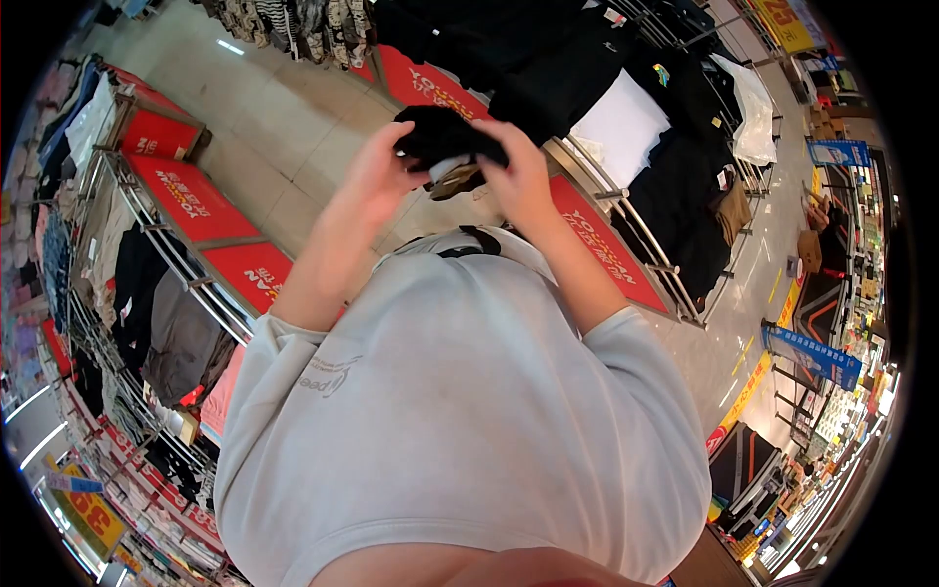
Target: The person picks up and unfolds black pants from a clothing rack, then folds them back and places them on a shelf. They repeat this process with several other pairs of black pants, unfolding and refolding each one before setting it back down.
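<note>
A bunched black garment (445,135) is held up in front of my waist, over the aisle floor. Its exact kind cannot be made out because it is folded together. My left hand (386,164) grips its left side, fingers curled and slightly blurred. On the right side, my right hand (514,166) has its fingers closed round the dark cloth. Just below the fabric, between the hands, a shoe (453,179) partly shows near the floor.
Clothing bins with metal rails (176,249) and red sign panels (186,196) flank the aisle on the left. To the right, a bin holds black clothes (558,68) and a white garment (621,127). Patterned clothes (303,24) hang at the top.
</note>
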Motion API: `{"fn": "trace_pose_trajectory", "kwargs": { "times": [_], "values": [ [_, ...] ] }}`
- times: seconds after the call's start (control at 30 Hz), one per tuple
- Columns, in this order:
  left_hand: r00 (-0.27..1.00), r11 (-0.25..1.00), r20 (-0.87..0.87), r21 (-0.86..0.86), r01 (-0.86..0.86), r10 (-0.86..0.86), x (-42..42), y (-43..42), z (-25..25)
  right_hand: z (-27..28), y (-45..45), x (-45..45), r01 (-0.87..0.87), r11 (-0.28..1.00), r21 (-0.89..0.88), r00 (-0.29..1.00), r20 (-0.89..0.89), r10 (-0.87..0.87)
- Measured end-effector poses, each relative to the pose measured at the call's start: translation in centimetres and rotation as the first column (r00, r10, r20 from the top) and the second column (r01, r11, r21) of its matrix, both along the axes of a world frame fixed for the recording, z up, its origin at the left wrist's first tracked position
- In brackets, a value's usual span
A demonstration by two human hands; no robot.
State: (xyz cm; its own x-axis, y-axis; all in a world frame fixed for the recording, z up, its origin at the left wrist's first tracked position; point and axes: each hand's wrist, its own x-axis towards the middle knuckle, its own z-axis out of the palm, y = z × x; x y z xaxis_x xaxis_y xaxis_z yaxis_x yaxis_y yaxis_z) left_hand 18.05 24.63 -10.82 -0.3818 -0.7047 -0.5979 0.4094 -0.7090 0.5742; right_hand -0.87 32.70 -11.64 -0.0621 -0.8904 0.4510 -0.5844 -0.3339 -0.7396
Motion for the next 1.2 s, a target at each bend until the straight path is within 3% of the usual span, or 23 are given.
{"fn": "trace_pose_trajectory", "kwargs": {
  "times": [0.03, 0.07, 0.1, 0.2, 0.23, 0.3, 0.37, 0.47, 0.5, 0.57, 0.63, 0.73, 0.83, 0.87, 0.9, 0.97, 1.03, 1.1, 1.17, 1.2],
  "values": [
    [0.973, 0.977, 0.201, -0.152, 0.146, -0.114, 0.8, 0.0, 0.1, 0.2, -0.6, -0.3, 0.028, 0.993, 0.115, 0.946, 0.317, -0.063],
    [0.917, 0.923, 0.369, -0.283, 0.262, -0.148, 2.1, -0.6, -0.8, 0.5, -1.4, -1.1, -0.013, 0.980, 0.200, 0.865, 0.495, -0.089],
    [0.916, 0.920, 0.370, -0.282, 0.270, -0.155, 2.7, -1.3, -0.4, 1.5, -2.3, -2.0, -0.075, 0.973, 0.217, 0.816, 0.574, -0.065],
    [0.930, 0.687, 0.185, -0.630, 0.361, -0.319, 2.8, -3.6, 0.7, 5.5, -3.9, -2.4, -0.088, 0.927, 0.364, 0.750, 0.637, -0.179],
    [0.929, 0.682, 0.185, -0.636, 0.362, -0.321, 2.2, -4.1, 0.9, 6.7, -4.3, -2.2, -0.072, 0.911, 0.405, 0.780, 0.592, -0.202],
    [0.917, 0.454, 0.323, -0.798, 0.396, -0.232, 0.3, -4.7, 1.7, 7.7, -4.9, -2.4, -0.049, 0.897, 0.440, 0.812, 0.540, -0.221],
    [0.931, 0.480, 0.289, -0.799, 0.363, -0.222, -0.5, -6.4, 1.8, 8.1, -5.3, -3.1, -0.248, 0.908, 0.339, 0.674, 0.733, -0.089],
    [0.883, 0.595, 0.064, -0.716, 0.365, -0.465, -0.3, -8.1, 2.7, 8.2, -5.6, -4.7, -0.222, 0.899, 0.377, 0.786, 0.615, -0.064],
    [0.882, 0.592, 0.065, -0.718, 0.367, -0.467, -0.5, -8.2, 3.1, 8.1, -5.6, -5.0, -0.202, 0.899, 0.389, 0.841, 0.539, -0.044],
    [0.899, 0.552, 0.259, -0.719, 0.423, -0.352, -1.1, -8.1, 3.8, 8.1, -5.0, -5.0, -0.189, 0.902, 0.388, 0.854, 0.518, -0.043],
    [0.906, 0.506, 0.256, -0.762, 0.404, -0.338, -1.8, -7.9, 4.9, 8.1, -4.6, -4.4, -0.229, 0.928, 0.293, 0.798, 0.603, 0.007],
    [0.925, 0.374, 0.290, -0.852, 0.365, -0.244, -2.9, -7.7, 6.7, 7.7, -4.6, -5.6, -0.165, 0.941, 0.296, 0.814, 0.580, -0.039],
    [0.916, 0.451, 0.240, -0.812, 0.370, -0.320, -3.7, -6.6, 9.8, 7.5, -4.8, -6.7, -0.131, 0.958, 0.256, 0.775, 0.628, -0.062],
    [0.886, 0.251, 0.340, -0.871, 0.423, -0.315, -3.3, -8.2, 8.1, 7.8, -4.8, -6.7, -0.126, 0.959, 0.253, 0.775, 0.629, -0.065],
    [0.885, 0.247, 0.341, -0.871, 0.425, -0.318, -3.5, -8.8, 7.8, 8.2, -4.7, -6.6, -0.131, 0.964, 0.233, 0.737, 0.672, -0.062],
    [0.917, -0.049, 0.382, -0.924, 0.379, -0.115, -3.9, -9.4, 7.7, 8.4, -4.6, -6.6, -0.129, 0.970, 0.207, 0.696, 0.716, -0.060],
    [0.908, -0.049, 0.412, -0.911, 0.409, -0.082, -3.9, -9.5, 8.0, 8.2, -4.6, -6.8, -0.171, 0.962, 0.214, 0.706, 0.707, -0.031],
    [0.876, -0.038, 0.480, -0.876, 0.481, 0.042, -4.0, -8.9, 8.6, 8.2, -4.1, -6.1, -0.095, 0.971, 0.217, 0.811, 0.582, -0.051],
    [0.858, -0.121, 0.480, -0.855, 0.504, 0.182, -3.8, -8.2, 8.1, 8.3, -3.4, -5.2, -0.106, 0.972, 0.208, 0.835, 0.550, -0.026],
    [0.823, -0.064, 0.540, -0.828, 0.557, 0.176, -3.4, -7.4, 8.5, 8.0, -3.2, -4.7, -0.103, 0.971, 0.215, 0.810, 0.585, -0.043]
  ]
}}
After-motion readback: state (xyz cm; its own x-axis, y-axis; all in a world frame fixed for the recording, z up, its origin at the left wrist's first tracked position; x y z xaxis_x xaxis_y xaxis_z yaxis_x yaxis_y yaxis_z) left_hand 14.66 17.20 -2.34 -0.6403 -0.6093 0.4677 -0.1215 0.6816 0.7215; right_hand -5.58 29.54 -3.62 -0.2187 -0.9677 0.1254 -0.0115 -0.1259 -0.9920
